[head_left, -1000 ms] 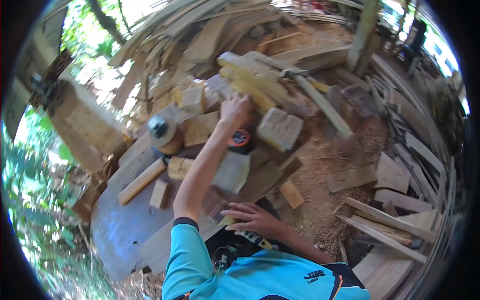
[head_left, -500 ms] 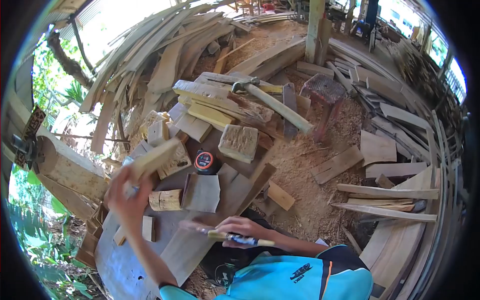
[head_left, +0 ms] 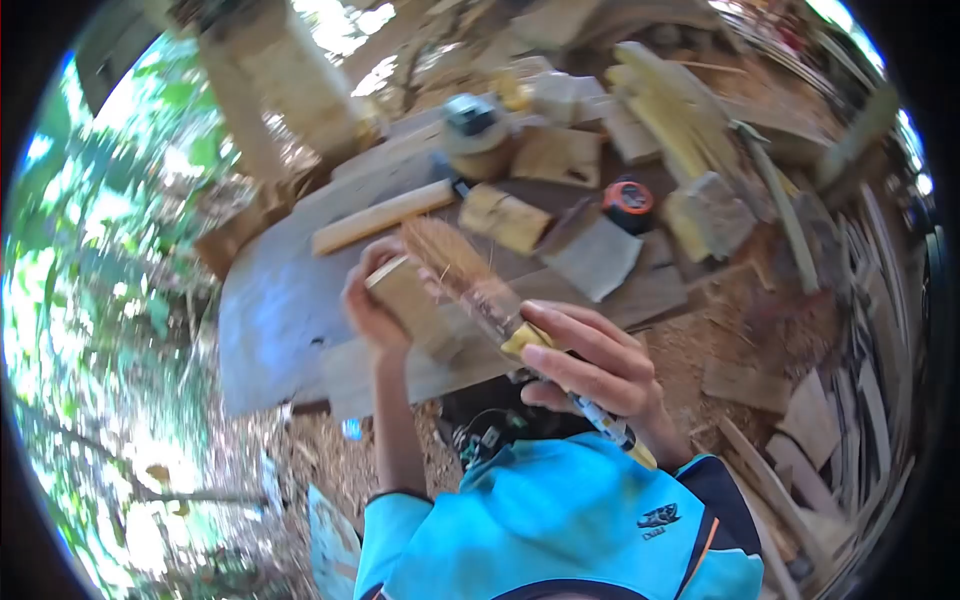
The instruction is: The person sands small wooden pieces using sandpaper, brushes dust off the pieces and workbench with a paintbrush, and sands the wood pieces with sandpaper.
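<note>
My left hand (head_left: 378, 305) is closed around a pale wooden block (head_left: 418, 308), tilted over the workbench (head_left: 265, 310). In my right hand (head_left: 600, 365) is a paintbrush (head_left: 485, 305), gripped by its yellow and patterned handle. The brown bristles point up and left, in front of the block's upper right side; whether they touch it I cannot tell. Beyond both hands, a pale wooden strip (head_left: 380, 216) lies on the bench beside a small wooden block (head_left: 503, 218). A grey sheet, perhaps sandpaper (head_left: 597, 258), rests right of that block.
A round container with a dark top (head_left: 474, 135) stands at the back of the bench. An orange and black tape measure (head_left: 628, 203) sits near a rough wooden block (head_left: 712, 215). Farther right lies a hammer (head_left: 785, 210). Boards (head_left: 875, 330) are heaped at the far right.
The view has swung left and down. My left hand has brought the block in nearer to my body. My right hand has raised the brush, bristles now beside the block.
</note>
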`<state>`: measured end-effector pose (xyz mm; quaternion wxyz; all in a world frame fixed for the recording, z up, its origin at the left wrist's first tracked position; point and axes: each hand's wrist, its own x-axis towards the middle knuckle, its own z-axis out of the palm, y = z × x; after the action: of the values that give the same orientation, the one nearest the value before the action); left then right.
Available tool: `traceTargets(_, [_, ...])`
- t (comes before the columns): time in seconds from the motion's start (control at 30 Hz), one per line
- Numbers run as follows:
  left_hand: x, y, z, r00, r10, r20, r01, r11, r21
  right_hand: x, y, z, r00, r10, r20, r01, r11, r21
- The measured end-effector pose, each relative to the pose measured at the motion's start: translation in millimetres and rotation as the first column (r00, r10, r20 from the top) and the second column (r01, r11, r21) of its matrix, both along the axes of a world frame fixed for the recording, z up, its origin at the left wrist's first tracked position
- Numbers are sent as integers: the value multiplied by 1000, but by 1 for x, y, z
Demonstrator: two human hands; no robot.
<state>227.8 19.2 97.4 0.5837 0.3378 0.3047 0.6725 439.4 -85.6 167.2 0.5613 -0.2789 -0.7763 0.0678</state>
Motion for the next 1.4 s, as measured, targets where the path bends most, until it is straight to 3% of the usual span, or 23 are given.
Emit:
traceTargets(0.03, [-1, 2, -4, 991, 112, 70, -103, 987, -120, -8, 2, -3, 990, 50, 130, -49, 999, -15])
traceTargets(0.13, [-13, -1, 3, 947, -300, -113, 318, 927, 201, -23, 1, -9, 833, 140, 535, -112, 990, -85])
traceTargets(0.23, [-14, -1, 4, 927, -373, -30, 373, 913, 165, -20, -12, -29, 686, 387, 616, -247, 920, -304])
traceTargets(0.27, [-15, -2, 2, 926, -373, -59, 377, 904, 201, -13, -13, -27, 611, 529, 588, -369, 848, -380])
traceTargets(0.37, [-15, -7, 0, 920, -373, -124, 388, 910, 145, 0, -9, -9, 706, 436, 558, -306, 898, -315])
traceTargets(0.43, [-10, -14, 0, 928, -339, -153, 359, 925, 127, -1, 2, 6, 872, 307, 382, -232, 945, -230])
traceTargets(0.5, [0, -21, -2, 944, -302, -131, 316, 942, 108, -8, 13, 3, 953, 210, 217, -176, 970, -166])
traceTargets(0.57, [9, -29, -5, 965, -256, -61, 260, 962, 76, -8, 15, -22, 919, 282, 274, -221, 947, -232])
traceTargets(0.6, [6, -24, -9, 924, -355, 145, 352, 935, 42, -9, 15, -30, 899, 320, 300, -245, 933, -263])
traceTargets(0.7, [-3, -18, -15, 845, -448, 293, 410, 893, 183, -5, -7, -30, 798, 509, 322, -333, 819, -468])
traceTargets(0.73, [-3, -21, -1, 903, -321, 286, 332, 943, 10, -1, -12, -24, 778, 563, 281, -371, 771, -517])
traceTargets(0.83, [-6, -26, 5, 843, -414, 343, 418, 906, 65, 15, -13, -18, 725, 680, 108, -477, 609, -634])
traceTargets(0.97, [-2, -50, -1, 778, -618, 112, 628, 767, -129, 25, 6, 2, 913, 408, -19, -380, 832, -405])
traceTargets(1.03, [4, -63, 8, 760, -646, 69, 645, 739, -195, 28, 14, 7, 988, 129, -81, -145, 958, -246])
traceTargets(1.07, [0, -64, 7, 732, -659, 173, 682, 714, -162, 29, 15, 7, 992, -12, -128, -11, 985, -174])
traceTargets(1.17, [-3, -69, 20, 828, -560, 13, 558, 822, -117, 27, 5, -1, 986, 153, -68, -166, 943, -288])
traceTargets(1.2, [-5, -69, 20, 864, -503, 19, 501, 857, -121, 22, -3, 3, 931, 355, -85, -358, 841, -405])
traceTargets(1.27, [-6, -65, 22, 925, -378, 35, 380, 917, -122, 11, -21, 2, 896, 444, -2, -398, 803, -443])
traceTargets(1.3, [-10, -63, 19, 942, -336, 4, 334, 934, -128, 19, -23, -2, 800, 600, 16, -481, 656, -582])
traceTargets(1.37, [-18, -60, 8, 965, -255, -60, 244, 959, -142, 18, -28, -2, 657, 754, -20, -561, 470, -682])
traceTargets(1.4, [-16, -62, 7, 956, -194, -221, 166, 976, -137, 18, -29, -3, 656, 755, -2, -557, 482, -677])
